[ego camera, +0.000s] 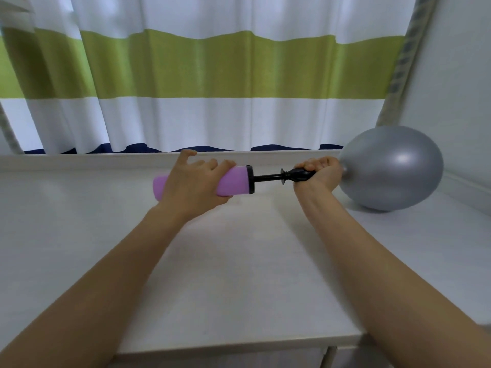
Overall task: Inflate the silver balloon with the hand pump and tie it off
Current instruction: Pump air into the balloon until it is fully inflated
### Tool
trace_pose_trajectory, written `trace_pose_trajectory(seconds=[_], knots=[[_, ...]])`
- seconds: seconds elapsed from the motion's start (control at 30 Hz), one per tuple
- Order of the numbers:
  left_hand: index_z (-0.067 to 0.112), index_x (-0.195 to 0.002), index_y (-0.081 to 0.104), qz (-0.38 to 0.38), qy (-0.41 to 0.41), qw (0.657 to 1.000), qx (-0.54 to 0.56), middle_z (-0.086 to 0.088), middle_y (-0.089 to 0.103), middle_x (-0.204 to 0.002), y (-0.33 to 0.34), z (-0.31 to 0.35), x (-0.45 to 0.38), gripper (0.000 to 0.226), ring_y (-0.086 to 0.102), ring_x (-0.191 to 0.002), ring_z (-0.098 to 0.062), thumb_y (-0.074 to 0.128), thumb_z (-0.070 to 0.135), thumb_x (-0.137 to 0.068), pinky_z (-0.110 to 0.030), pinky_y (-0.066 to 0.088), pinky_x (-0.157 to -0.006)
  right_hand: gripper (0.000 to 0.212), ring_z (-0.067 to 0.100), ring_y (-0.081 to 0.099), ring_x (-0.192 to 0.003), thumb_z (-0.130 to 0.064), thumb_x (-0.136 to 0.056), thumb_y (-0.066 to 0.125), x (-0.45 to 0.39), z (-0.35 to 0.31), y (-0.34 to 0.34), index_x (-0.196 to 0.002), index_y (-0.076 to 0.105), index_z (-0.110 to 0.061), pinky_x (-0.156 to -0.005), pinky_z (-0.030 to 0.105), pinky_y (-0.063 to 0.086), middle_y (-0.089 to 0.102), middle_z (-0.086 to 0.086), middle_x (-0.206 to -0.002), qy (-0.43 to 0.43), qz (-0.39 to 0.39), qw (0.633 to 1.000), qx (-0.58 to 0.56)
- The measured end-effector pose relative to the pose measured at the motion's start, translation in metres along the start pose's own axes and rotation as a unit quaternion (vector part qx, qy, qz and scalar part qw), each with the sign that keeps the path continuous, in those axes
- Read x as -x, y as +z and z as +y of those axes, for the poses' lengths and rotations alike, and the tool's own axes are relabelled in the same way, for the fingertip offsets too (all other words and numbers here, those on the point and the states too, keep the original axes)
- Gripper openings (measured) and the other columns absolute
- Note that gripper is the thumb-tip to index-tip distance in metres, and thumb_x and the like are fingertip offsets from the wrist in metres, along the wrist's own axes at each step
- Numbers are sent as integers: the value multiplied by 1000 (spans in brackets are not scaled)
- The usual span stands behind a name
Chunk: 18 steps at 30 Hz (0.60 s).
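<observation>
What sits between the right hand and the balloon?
Nothing visible. The right hand grips the pump nozzle right at the neck of the balloon; the left hand holds the pump's purple body.

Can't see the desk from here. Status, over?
Left hand grips pump. Right hand grips nozzle end at balloon neck. Balloon inflated, not tied. Nothing in the way.

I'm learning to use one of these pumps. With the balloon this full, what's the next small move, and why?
Probably push the purple pump body back toward the nozzle with the left hand: the black rod is drawn out, and the right hand grips the nozzle end at the silver balloon, which looks round but may take more air.
</observation>
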State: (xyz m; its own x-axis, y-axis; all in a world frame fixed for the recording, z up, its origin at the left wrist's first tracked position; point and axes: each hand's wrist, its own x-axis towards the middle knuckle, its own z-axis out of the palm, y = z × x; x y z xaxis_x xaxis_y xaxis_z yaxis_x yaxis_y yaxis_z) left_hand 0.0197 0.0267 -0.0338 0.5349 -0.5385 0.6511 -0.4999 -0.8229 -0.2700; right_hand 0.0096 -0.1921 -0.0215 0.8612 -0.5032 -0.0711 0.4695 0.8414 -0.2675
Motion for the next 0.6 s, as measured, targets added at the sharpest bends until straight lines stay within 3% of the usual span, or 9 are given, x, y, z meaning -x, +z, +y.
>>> trace_pose_trajectory(seconds=[0.23,0.4,0.6], knots=[[24,-123,50,17,-9,1000,10,-1,67,-96,3,23,-6,52,61,-83,-27,60,45,-76,-40,31,-91,33,11,25,-28,-10,-84,35,14,17,7,-55,24,-19,-41,18,32,24,-8,-35,28,-23,999,25],[27,-121,50,12,-20,998,54,3,66,-99,4,12,-2,53,61,-85,-24,62,46,-73,-36,38,-78,39,12,26,-29,-14,-90,38,15,16,9,-54,24,-18,-45,20,32,23,-7,-35,32,-46,998,40],[29,-117,52,5,-36,998,53,4,66,-97,6,-16,10,51,61,-84,-23,67,43,-70,-36,41,-75,34,12,26,-30,-10,-85,34,5,1,5,-54,23,-20,-39,16,33,23,-7,-37,8,-28,999,28]])
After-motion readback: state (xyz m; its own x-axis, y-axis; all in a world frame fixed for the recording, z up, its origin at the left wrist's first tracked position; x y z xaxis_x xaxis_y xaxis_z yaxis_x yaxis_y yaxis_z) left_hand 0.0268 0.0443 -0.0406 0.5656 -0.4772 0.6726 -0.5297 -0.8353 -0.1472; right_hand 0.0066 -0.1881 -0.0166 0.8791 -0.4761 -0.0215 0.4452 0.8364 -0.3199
